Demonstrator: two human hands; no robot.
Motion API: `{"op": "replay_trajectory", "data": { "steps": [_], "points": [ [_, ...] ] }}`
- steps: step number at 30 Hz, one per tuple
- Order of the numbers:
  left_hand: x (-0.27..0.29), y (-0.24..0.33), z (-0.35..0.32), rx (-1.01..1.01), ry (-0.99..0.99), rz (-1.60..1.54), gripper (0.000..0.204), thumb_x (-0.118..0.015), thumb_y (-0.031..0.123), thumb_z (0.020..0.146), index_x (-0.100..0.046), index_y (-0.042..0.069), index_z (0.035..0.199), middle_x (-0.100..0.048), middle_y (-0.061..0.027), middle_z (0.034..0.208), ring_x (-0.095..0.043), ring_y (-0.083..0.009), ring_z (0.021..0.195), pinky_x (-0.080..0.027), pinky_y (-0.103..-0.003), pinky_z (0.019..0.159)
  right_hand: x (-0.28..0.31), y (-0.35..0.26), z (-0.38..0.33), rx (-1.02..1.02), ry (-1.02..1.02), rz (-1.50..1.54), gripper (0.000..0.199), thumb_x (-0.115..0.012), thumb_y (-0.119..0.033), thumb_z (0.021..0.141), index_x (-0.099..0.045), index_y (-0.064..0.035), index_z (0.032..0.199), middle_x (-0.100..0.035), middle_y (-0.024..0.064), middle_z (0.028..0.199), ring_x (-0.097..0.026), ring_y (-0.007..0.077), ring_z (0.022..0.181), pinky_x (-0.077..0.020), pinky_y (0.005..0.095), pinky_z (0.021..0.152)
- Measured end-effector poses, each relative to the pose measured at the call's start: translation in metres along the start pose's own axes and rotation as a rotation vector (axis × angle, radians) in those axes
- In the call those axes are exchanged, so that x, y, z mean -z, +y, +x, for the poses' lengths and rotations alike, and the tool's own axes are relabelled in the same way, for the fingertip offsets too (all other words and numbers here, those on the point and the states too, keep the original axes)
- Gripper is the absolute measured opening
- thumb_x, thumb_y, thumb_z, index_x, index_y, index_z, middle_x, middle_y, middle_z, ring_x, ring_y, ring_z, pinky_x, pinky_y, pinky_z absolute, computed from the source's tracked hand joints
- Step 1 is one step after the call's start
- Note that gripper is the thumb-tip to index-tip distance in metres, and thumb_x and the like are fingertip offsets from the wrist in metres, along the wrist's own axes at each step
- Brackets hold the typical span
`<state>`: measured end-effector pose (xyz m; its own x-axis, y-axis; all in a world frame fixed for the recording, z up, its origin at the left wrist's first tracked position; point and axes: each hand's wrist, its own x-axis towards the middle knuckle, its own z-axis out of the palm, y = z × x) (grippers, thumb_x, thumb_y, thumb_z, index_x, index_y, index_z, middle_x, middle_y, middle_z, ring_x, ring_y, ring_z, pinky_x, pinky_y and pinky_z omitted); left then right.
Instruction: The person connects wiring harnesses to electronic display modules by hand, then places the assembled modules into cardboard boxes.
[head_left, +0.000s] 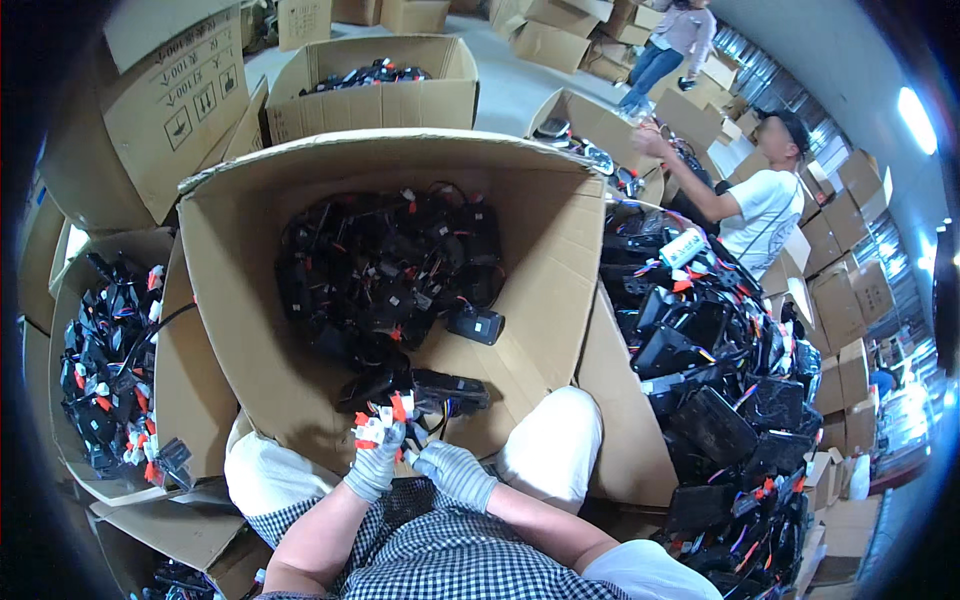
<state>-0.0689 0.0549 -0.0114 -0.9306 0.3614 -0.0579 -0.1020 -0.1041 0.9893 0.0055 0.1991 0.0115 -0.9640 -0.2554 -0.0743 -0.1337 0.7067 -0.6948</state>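
Observation:
My left hand (374, 466), in a grey striped glove, is closed around a bunch of white and red wire connectors (384, 420). Right beside it, my right hand (456, 474), gloved the same way, has its fingers curled in near the wires; what they pinch is too small to make out. Just beyond both hands, a black rectangular device (452, 388) with coloured wires hangs over the near side of a large open carton (540, 240). Inside that carton, a heap of black wired devices (395, 265) fills the far left part, and one black unit (474, 325) lies apart on the cardboard bottom.
On my right rises a big pile of black wired units (700, 400). A carton of similar parts (110, 370) stands at my left, another carton (375, 110) behind. A seated co-worker (765, 205) handles parts at the right; a person (672, 50) stands farther back. Stacked cartons surround us.

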Motion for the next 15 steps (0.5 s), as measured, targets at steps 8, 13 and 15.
{"op": "replay_trajectory", "data": {
  "steps": [8, 13, 15],
  "points": [
    [0.002, 0.002, -0.032, -0.718, 0.062, 1.707, 0.022, -0.055, 0.033, 0.085, -0.058, 0.011, 0.083, -0.055, -0.004, 0.065, -0.05, -0.0157, 0.049, -0.035, -0.029, 0.04, -0.01, 0.003, -0.036, 0.167, -0.118, 0.231, 0.025, -0.05, -0.017, 0.086, -0.058, -0.0101, 0.109, -0.055, 0.0133, 0.079, -0.055, 0.0301, 0.07, -0.0464, 0.0359, 0.061],
    [0.012, 0.012, -0.048, -1.245, 0.394, 2.159, 0.026, -0.048, 0.012, 0.085, -0.043, 0.012, 0.111, -0.048, -0.0024, 0.072, -0.047, -0.013, 0.053, -0.04, -0.029, 0.041, 0.034, -0.021, -0.059, -0.151, -0.013, 1.144, 0.028, -0.047, -0.029, 0.092, -0.059, -0.0039, 0.099, -0.062, 0.0052, 0.085, -0.053, 0.0066, 0.057, -0.0393, 0.0191, 0.048],
    [0.011, 0.004, -0.056, -1.322, 0.351, 2.389, 0.038, -0.046, 0.008, 0.085, -0.035, 0.008, 0.121, -0.045, -0.0012, 0.073, -0.048, -0.0122, 0.059, -0.043, -0.027, 0.048, 0.046, -0.008, -0.059, -0.301, -0.099, 0.993, 0.027, -0.047, -0.027, 0.092, -0.059, -0.0038, 0.1, -0.06, 0.0042, 0.082, -0.05, 0.0075, 0.055, -0.0407, 0.0175, 0.05]
  ]
}}
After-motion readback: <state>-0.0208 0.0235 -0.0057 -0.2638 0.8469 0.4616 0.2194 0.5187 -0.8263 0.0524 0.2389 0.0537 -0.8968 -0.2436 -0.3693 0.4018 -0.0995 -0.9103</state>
